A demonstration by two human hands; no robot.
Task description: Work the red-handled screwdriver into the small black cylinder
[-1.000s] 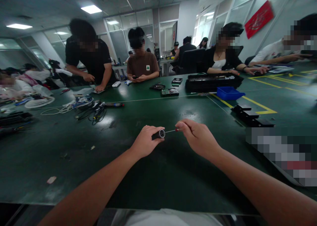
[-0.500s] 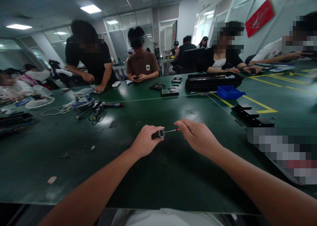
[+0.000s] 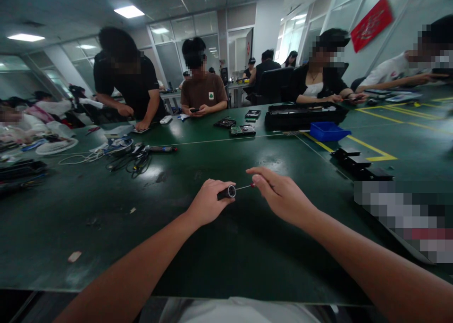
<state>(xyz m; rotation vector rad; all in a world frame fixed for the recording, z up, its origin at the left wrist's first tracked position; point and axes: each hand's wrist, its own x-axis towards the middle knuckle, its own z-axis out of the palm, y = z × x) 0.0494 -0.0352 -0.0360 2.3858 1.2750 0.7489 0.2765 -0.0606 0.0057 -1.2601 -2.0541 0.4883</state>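
Note:
My left hand (image 3: 207,202) is wrapped round a black cylindrical part (image 3: 226,192), whose round end with a pale rim faces me and to the right. A thin screwdriver with a red handle (image 3: 252,185) has its metal shaft reaching to that round end. My right hand (image 3: 279,193) grips the red handle between thumb and fingers, with the index finger stretched out above it. Both hands are over the green table (image 3: 198,266). Whether the tip sits inside the part is too small to tell.
Ahead lie circuit-board drives (image 3: 242,130), a long black casing (image 3: 306,117) and a blue tray (image 3: 327,131). Black brackets (image 3: 361,165) are at the right, tangled cables (image 3: 132,160) at the left. Several people sit or stand beyond.
The index finger of my right hand has lifted and straightened away from the red handle. My left hand and the black part have barely moved.

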